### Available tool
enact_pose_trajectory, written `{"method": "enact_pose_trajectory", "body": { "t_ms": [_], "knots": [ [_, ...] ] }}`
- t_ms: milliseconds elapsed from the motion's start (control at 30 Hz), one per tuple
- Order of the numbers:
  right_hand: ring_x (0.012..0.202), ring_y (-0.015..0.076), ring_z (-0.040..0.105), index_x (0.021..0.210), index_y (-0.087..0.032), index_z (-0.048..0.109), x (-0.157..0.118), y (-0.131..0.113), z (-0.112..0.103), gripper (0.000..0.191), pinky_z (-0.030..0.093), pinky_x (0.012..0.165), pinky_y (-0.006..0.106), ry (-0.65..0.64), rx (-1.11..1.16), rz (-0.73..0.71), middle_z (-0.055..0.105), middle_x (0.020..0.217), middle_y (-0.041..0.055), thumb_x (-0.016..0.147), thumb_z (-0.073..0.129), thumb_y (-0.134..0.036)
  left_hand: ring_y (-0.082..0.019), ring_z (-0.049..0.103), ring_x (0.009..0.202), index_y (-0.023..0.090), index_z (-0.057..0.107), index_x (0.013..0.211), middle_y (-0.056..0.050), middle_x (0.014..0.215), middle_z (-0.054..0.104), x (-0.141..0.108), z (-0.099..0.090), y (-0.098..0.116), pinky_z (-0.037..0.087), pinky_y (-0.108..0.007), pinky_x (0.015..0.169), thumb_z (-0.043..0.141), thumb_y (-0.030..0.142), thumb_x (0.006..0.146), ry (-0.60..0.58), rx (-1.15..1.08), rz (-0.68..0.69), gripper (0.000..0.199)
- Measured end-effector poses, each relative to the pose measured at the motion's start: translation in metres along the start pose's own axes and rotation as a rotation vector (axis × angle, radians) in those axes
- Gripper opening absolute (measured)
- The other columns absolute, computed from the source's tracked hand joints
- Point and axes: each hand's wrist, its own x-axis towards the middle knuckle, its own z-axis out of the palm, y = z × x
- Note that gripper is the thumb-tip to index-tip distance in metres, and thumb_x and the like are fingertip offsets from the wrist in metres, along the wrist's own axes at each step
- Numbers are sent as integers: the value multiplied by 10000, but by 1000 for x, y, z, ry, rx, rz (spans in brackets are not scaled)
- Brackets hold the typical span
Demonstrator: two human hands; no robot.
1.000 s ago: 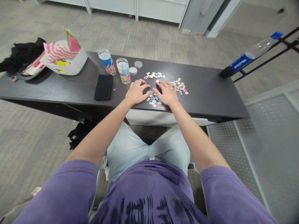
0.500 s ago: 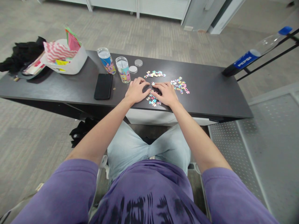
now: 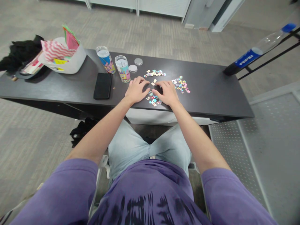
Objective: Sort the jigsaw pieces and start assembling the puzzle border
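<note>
My left hand (image 3: 137,89) rests on the dark tabletop with thumb and fingers apart, holding nothing. Opposite it, my right hand (image 3: 167,92) also lies open, its fingertips beside a few jigsaw puzzle pieces (image 3: 153,82) between the two hands. Nearer to me, a loose pile of puzzle pieces (image 3: 154,99) lies between my thumbs. Another row of puzzle pieces (image 3: 155,73) is spread beyond my fingertips. To the right of my right hand is a third cluster of colourful puzzle pieces (image 3: 181,84).
Two clear jars with cartoon prints, a left jar (image 3: 106,61) and a right jar (image 3: 122,70), stand left of my hands near two metal lids (image 3: 133,68). A black phone (image 3: 102,86) lies closer. A white basket (image 3: 70,62) is far left; a Pepsi bottle (image 3: 248,58) stands right.
My right hand's fingertips have drawn slightly back from the middle puzzle pieces, which now show more fully. My left hand stays nearly in place.
</note>
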Motion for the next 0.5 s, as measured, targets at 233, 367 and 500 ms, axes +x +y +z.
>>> {"method": "enact_pose_trajectory", "body": {
  "t_ms": [233, 367, 500],
  "knots": [
    [1719, 502, 605, 1866, -215, 741, 0, -2, 0, 698, 464, 1523, 682, -21, -10, 46, 721, 1927, 118, 1300, 646, -612, -456, 523, 1793, 394, 781, 1796, -139, 1895, 625, -1, 0, 4, 402, -725, 1537, 568, 486, 1291, -65, 17, 37, 555],
    [1789, 534, 536, 1941, -275, 685, 1, -2, 0, 728, 420, 1525, 770, -73, -8, 48, 620, 2028, 80, 1319, 592, -642, -462, 573, 1737, 319, 818, 1713, -170, 1837, 667, 0, 2, 2, 447, -736, 1511, 574, 437, 1257, -13, 8, 5, 530],
    [1763, 516, 554, 1831, -273, 797, 0, -1, 0, 663, 419, 1533, 738, -62, -2, 54, 680, 1975, 74, 1332, 585, -656, -490, 636, 1652, 223, 815, 1548, -222, 1702, 731, 2, 3, 2, 499, -742, 1477, 632, 339, 1197, 44, 5, -60, 413]
  ]
}}
